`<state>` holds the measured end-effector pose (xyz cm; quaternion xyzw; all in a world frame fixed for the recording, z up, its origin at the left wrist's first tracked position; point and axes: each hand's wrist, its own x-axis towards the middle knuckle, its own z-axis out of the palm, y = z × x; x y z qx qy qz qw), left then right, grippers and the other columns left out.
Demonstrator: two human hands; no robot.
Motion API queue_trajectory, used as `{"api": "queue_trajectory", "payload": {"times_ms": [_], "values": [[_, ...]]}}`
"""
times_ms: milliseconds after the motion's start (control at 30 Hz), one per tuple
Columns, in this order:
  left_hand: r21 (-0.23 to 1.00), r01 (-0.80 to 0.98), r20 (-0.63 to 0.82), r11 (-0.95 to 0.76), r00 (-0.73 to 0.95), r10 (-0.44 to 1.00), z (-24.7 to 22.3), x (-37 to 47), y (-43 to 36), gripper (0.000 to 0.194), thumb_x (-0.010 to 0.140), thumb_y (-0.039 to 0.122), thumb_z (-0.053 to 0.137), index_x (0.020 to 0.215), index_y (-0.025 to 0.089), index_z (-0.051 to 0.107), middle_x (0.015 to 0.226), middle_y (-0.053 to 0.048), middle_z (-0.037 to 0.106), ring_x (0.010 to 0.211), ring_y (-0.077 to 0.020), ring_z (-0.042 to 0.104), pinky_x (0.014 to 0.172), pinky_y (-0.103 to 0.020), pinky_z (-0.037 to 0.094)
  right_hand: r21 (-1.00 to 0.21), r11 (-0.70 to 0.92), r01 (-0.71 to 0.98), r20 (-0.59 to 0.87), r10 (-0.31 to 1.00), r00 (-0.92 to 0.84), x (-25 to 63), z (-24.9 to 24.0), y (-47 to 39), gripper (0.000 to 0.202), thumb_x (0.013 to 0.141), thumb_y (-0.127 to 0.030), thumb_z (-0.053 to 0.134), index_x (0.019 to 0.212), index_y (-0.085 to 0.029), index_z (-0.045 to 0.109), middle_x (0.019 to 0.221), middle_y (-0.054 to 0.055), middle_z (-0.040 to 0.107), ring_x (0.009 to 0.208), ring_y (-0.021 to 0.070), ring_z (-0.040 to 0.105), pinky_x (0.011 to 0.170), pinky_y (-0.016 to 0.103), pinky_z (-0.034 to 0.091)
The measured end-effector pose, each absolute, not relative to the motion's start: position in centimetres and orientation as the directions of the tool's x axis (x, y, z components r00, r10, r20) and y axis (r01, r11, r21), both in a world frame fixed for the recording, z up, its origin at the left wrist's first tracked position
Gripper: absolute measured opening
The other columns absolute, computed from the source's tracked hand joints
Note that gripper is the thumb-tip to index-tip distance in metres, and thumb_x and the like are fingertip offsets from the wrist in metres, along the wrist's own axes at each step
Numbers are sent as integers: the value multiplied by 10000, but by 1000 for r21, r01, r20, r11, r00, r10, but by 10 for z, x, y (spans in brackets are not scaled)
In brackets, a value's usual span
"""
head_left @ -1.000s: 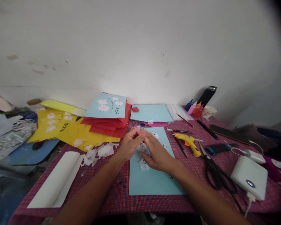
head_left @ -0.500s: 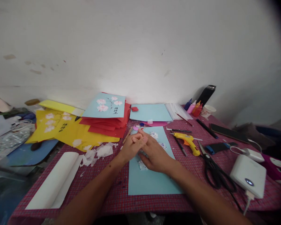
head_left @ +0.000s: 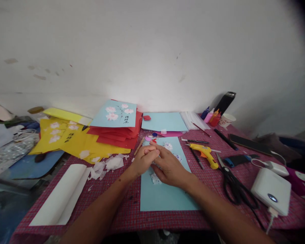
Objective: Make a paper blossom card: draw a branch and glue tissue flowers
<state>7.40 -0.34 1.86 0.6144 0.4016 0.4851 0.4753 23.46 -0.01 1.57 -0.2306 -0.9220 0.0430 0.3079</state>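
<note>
My left hand (head_left: 144,159) and my right hand (head_left: 169,167) meet above a light blue sheet (head_left: 167,200), fingers pressed together. Whatever lies between them, if anything, is too small or hidden to name. Speckled white and purple flower shapes lie on the sheet, one (head_left: 156,179) below my hands and another (head_left: 168,146) above them. Just beyond my fingertips are a pink piece (head_left: 147,138) and small red bits (head_left: 154,140). A wooden stick (head_left: 138,146) rests left of the sheet.
Torn white paper (head_left: 114,163) and a folded white sheet (head_left: 58,196) lie left. Red sheets (head_left: 117,138) are stacked behind. On the right are a yellow glue gun (head_left: 205,154), black scissors (head_left: 235,186), a power bank (head_left: 271,191) and a paper cup (head_left: 226,120).
The view has shifted very slightly. My hands remain together, with a small change at the fingertips, and the pink piece and red bits beyond them show more.
</note>
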Motion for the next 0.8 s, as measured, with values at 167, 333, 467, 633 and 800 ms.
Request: {"api": "queue_trajectory", "payload": {"times_ms": [167,333,467,633,800], "values": [[977,1,207,-212,218,954,16,74,-3,392,836,350,538,573,195,292,576,54,260,533,-87,248,508,-261,211,-214,893,395,547,445,-709,235,18,-1,527,873,-108,502,1384,-239,487,1502,133,415,1366,282,426,1043,504,466],[962,42,257,-271,201,945,17,76,-4,368,871,337,512,593,196,316,600,47,294,557,-96,269,527,-259,245,-246,898,365,555,439,-706,235,19,0,509,888,-109,483,1381,-239,484,1463,134,446,1342,265,441,1038,476,467],[952,59,286,-302,193,939,20,78,-6,344,888,329,502,613,191,348,627,40,320,584,-103,285,552,-258,272,-274,893,357,554,449,-700,236,19,1,535,895,-112,472,1409,-257,460,1414,125,489,1294,256,478,1018,471,477],[937,84,314,-338,214,925,24,80,-9,331,919,346,469,639,179,413,644,32,344,610,-110,319,564,-255,289,-268,898,348,589,439,-679,238,14,2,558,873,-100,493,1408,-254,475,1391,129,516,1262,251,510,1008,450,488],[928,102,325,-359,252,912,24,81,-10,382,938,403,469,638,175,412,637,37,357,612,-105,334,571,-243,308,-255,905,340,647,421,-636,240,4,4,616,830,-74,532,1413,-264,480,1359,129,551,1253,267,526,1003,458,494]]}}
